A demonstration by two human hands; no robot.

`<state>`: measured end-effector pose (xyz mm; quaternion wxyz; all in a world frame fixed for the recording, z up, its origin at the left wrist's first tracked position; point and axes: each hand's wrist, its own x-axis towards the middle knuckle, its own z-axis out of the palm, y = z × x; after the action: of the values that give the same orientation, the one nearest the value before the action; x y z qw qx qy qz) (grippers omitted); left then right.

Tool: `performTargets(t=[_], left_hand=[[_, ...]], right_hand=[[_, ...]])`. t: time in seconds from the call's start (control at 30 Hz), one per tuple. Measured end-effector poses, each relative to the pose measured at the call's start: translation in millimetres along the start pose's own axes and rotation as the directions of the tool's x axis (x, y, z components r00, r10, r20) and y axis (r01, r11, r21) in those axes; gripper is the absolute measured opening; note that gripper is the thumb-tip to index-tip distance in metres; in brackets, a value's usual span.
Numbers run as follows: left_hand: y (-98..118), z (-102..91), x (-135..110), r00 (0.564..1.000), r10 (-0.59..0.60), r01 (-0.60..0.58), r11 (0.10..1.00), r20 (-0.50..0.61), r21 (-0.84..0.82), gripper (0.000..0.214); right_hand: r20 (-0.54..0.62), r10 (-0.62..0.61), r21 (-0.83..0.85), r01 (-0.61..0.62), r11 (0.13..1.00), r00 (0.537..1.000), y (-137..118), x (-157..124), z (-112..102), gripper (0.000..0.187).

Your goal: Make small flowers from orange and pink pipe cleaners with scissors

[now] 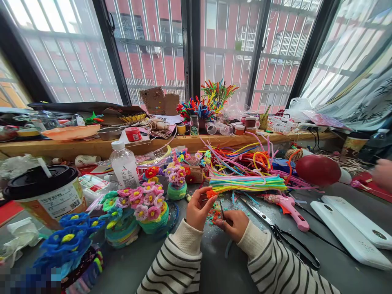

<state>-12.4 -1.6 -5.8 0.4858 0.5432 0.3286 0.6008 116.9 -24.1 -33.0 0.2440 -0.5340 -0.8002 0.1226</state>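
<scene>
My left hand [198, 209] is raised over the grey table, fingers pinched on a small orange pipe-cleaner piece [211, 193]. My right hand [233, 223] is closed around a thin dark tool [221, 210] whose tip points up toward the orange piece. Both wrists wear striped sleeves. Under the hands lie small orange and green trimmings [214, 215]. A bundle of straight pipe cleaners [248, 183] lies just beyond my hands.
Pipe-cleaner flower pots [150, 204] and blue flowers [69, 241] stand at left, with a lidded cup [45, 196] and a bottle [124, 165]. Scissors [275, 228], a pink glue gun [289, 208], a red balloon [317, 169] and white cases [352, 232] lie at right. Another person's hand [382, 173] shows at the right edge.
</scene>
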Motion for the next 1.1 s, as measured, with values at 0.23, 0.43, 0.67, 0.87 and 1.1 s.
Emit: performTargets(t=[0.23, 0.43, 0.67, 0.87, 1.1], left_hand=[[-3.2, -2.0, 0.2, 0.989, 0.122, -0.128, 0.99, 0.085, 0.065, 0.027], [-3.6, -1.7, 0.2, 0.978, 0.182, -0.188, 0.98, 0.099, 0.064, 0.024], [-4.6, -0.9, -0.4, 0.983, 0.161, -0.166, 0.985, 0.085, 0.049, 0.025], [0.7, 3.4, -2.4, 0.991, 0.123, -0.125, 0.991, 0.059, 0.044, 0.023], [-2.4, 1.4, -1.9, 0.993, 0.08, -0.084, 0.995, 0.086, 0.044, 0.027]], right_hand=[[-0.034, 0.022, 0.087, -0.019, 0.996, 0.999, -0.2, 0.3, -0.8, 0.052], [-0.008, 0.017, 0.123, -0.016, 0.992, 1.0, 2.3, 1.2, 2.4, 0.053], [0.022, 0.022, 0.111, -0.024, 0.994, 1.0, 1.8, 1.0, 1.6, 0.053], [-0.021, 0.021, 0.158, -0.018, 0.987, 1.0, 2.3, 1.9, 0.2, 0.052], [-0.061, 0.02, 0.133, -0.012, 0.991, 0.998, 4.2, 3.5, -0.4, 0.051]])
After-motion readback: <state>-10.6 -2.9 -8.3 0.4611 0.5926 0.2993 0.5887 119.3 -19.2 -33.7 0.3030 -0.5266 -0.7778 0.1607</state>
